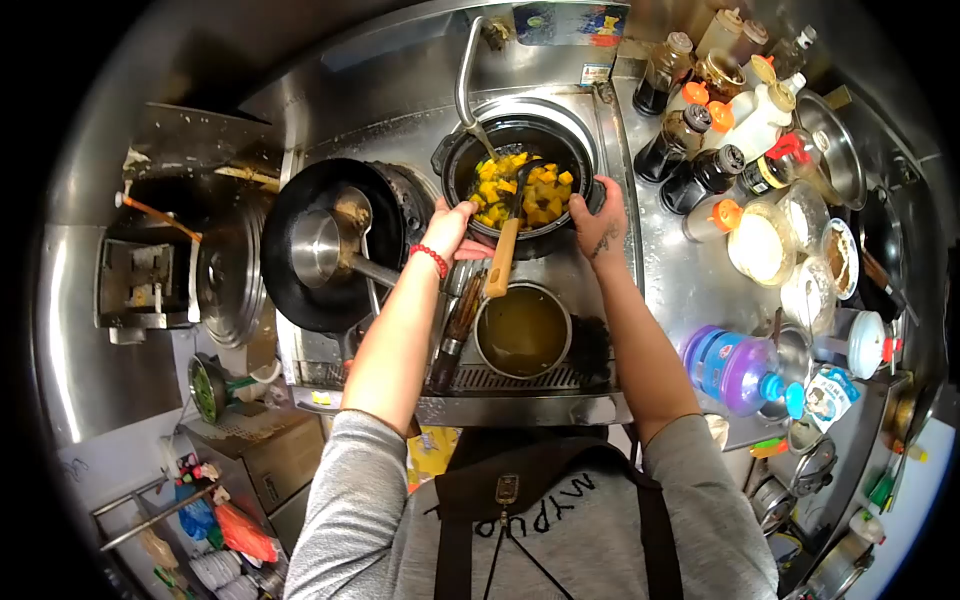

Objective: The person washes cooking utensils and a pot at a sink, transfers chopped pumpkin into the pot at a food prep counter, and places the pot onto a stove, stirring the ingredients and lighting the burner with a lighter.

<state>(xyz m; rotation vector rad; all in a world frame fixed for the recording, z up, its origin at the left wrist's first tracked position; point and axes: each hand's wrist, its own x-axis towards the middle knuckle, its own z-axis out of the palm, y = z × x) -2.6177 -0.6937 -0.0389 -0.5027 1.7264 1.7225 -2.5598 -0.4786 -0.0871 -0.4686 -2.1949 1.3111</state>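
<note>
A black pot [463,150] with yellow chunks [545,195] in liquid sits at the back of the steel stove top. My left hand [450,232], with a red bead bracelet at the wrist, grips the pot's left front side, thumb at the rim and fingers below. On the right side my right hand [600,220] is closed on the pot's edge, its fingers partly hidden. Between the hands a spoon with a wooden handle [503,258] leans in the pot, its dark head among the chunks. A bent metal faucet [462,75] reaches over the pot from behind.
Left of the pot stands a black wok [290,215] holding a steel ladle [320,248]. A pot of yellowish liquid [523,330] stands in front. Sauce bottles [686,128], bowls [762,243] and a purple-blue jug [730,368] crowd the right counter. A large lid [228,280] is at left.
</note>
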